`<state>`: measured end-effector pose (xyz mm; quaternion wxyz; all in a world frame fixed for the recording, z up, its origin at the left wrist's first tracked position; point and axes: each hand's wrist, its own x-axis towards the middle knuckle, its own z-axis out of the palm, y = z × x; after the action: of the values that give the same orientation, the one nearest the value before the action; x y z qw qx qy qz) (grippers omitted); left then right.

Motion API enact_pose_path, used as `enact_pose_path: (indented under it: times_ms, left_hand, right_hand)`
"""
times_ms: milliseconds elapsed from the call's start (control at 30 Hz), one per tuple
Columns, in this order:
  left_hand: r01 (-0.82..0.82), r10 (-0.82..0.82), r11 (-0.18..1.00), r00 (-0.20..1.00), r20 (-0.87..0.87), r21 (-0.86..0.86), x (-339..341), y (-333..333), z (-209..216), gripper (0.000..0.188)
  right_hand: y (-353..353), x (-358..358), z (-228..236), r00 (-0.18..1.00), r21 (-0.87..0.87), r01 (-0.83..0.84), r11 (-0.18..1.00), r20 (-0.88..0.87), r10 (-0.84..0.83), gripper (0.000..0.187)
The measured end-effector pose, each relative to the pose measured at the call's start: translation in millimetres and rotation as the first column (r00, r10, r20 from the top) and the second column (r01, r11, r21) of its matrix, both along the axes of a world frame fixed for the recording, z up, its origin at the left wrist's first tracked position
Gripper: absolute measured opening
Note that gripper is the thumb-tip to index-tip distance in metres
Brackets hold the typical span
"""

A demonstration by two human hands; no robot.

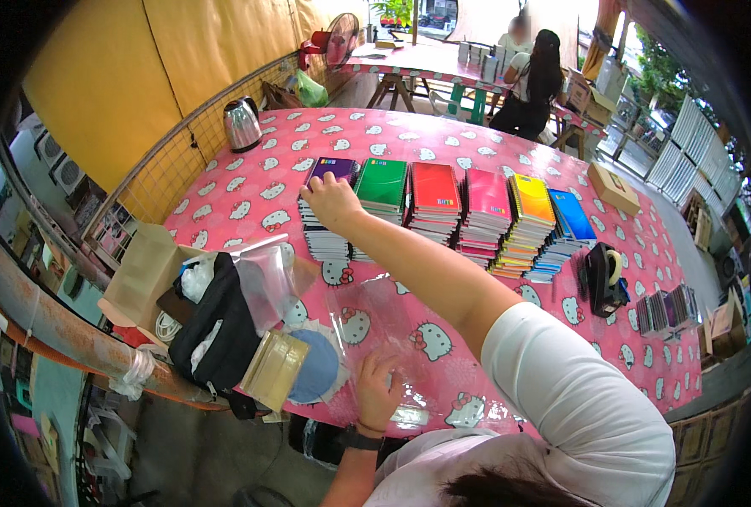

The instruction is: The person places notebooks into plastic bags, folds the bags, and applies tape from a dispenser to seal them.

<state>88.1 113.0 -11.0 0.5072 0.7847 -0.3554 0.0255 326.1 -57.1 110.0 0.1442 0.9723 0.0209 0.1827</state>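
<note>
A row of spiral notebook stacks runs across the pink patterned table. My right hand (333,201) reaches over to the leftmost stack, its fingers bent over the top purple notebook (335,166). Beside that stand green (381,182), red (434,186), pink (486,193), yellow (532,197) and blue (571,215) notebooks. Nearer to me, my left hand (378,393), with a dark wristband, rests at clear plastic (375,325) lying on the table. Its fingers are loosely curved and apart, and no firm grip on the plastic shows.
On the left are a black bag (215,325), an open cardboard box (143,279) and a metal kettle (243,125). A black tape dispenser (605,283), a pile of small items (667,311) and a brown box (614,188) stand on the right. Two people sit at a far table (426,59).
</note>
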Motion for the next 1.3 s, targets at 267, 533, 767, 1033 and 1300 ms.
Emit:
enact_pose_path:
  times_ms: [267, 533, 767, 1033, 1300]
  left_hand:
    - [0.008, -0.005, 0.995, 0.999, 0.035, -0.1, 1.4, -7.1, 13.7, 0.019]
    - [-0.043, -0.036, 0.908, 0.983, -0.18, -0.417, 2.1, -5.2, 22.8, 0.029]
    - [-0.465, -0.719, 0.138, 0.56, -0.412, -0.874, 62.0, 2.6, 55.8, 0.037]
    - [0.046, -0.383, 0.879, 0.662, -0.644, -0.475, 9.1, -84.0, -10.7, 0.036]
    - [0.388, -0.279, 0.914, 0.815, -0.507, 0.121, -45.5, -141.5, -67.6, 0.048]
  right_hand:
    - [0.5, 11.6, 24.8, 0.972, -0.057, -0.079, 0.995, -0.226, 0.064, 0.038]
    - [-23.4, -3.5, 43.6, 0.966, 0.444, -0.02, 0.896, 0.239, -0.097, 0.026]
    - [17.1, -180.1, 17.0, 0.955, 0.899, -0.297, 0.323, 0.277, 0.107, 0.024]
    - [-56.3, -151.9, 36.1, 0.964, 0.448, -0.215, 0.868, 0.24, 0.115, 0.029]
    - [-48.6, -55.1, 11.8, 0.992, 0.099, 0.095, 0.991, -0.094, -0.085, 0.031]
